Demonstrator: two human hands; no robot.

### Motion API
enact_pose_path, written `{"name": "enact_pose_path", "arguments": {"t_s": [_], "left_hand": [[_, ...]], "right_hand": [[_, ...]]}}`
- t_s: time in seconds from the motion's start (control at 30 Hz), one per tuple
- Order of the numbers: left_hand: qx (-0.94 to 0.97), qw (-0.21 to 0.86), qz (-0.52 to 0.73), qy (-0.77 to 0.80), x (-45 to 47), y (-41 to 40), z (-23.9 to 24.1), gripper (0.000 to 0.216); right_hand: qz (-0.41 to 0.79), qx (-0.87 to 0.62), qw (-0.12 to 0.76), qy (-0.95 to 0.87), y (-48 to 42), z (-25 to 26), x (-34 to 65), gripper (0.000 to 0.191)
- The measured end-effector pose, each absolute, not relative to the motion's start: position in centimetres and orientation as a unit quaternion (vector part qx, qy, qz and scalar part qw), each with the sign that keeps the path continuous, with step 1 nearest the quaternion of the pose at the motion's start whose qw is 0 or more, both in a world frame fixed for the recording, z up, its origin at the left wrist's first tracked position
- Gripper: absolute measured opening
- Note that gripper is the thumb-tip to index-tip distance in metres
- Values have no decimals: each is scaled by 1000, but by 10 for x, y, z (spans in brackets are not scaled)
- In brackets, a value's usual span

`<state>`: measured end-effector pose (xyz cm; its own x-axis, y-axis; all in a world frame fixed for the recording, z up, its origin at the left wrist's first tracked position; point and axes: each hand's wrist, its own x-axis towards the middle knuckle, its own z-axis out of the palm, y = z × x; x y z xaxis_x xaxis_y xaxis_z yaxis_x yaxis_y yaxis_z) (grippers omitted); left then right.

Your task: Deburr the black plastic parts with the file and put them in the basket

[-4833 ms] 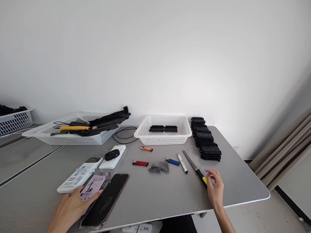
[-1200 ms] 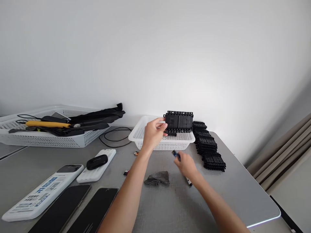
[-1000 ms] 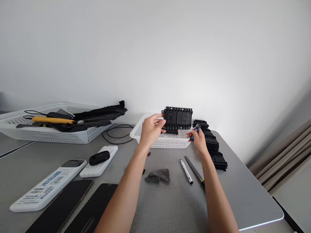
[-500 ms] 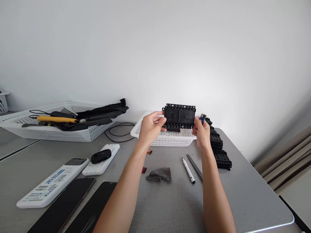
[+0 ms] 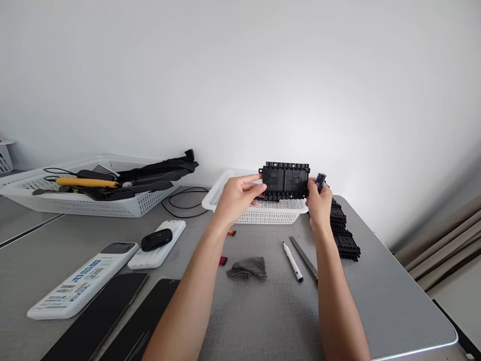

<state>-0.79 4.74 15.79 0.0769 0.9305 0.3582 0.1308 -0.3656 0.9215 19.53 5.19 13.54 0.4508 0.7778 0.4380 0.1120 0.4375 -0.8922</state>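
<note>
A black rectangular plastic panel [image 5: 285, 181] with knobbly, toothed long edges is held up with its flat face towards me. My left hand [image 5: 238, 198] pinches its left edge between thumb and fingers. At the opposite edge, my right hand [image 5: 318, 203] grips the panel. A small blue thing with a pale end, like a lighter [image 5: 320, 182], also sticks up from the right hand; most of it is hidden. Behind and below the panel stands a white perforated basket [image 5: 268, 216]. Stacks of similar black panels [image 5: 346, 244] lie right of my right hand.
On the grey table [image 5: 255, 321] lie a grey cloth [image 5: 247, 267], a white marker [image 5: 293, 261] and a flat grey strip [image 5: 302, 254]. Left are white power banks [image 5: 84, 281], dark phones [image 5: 99, 316], a black case [image 5: 157, 239] and a basket [image 5: 124, 209] of tools.
Both hands have moved slightly right, carrying the black panel with them. The blue thing has moved along in my right hand. Both grips remain.
</note>
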Motion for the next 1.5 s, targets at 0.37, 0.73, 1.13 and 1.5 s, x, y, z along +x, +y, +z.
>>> {"name": "enact_pose_path", "arguments": {"t_s": [0.37,0.73,1.13,1.5], "left_hand": [[683,305,468,471,-9,46,159,48],[661,330,466,487,-12,51,158,37],[668,280,501,475,-8,50,161,33],[678,325,520,404,-5,56,154,39]], "right_hand": [[261,-502,690,-452,49,137,188,25],[237,-459,718,-466,41,138,176,33],[567,-324,626,-427,19,162,168,44],[732,-253,443,-451,19,157,140,33]]}}
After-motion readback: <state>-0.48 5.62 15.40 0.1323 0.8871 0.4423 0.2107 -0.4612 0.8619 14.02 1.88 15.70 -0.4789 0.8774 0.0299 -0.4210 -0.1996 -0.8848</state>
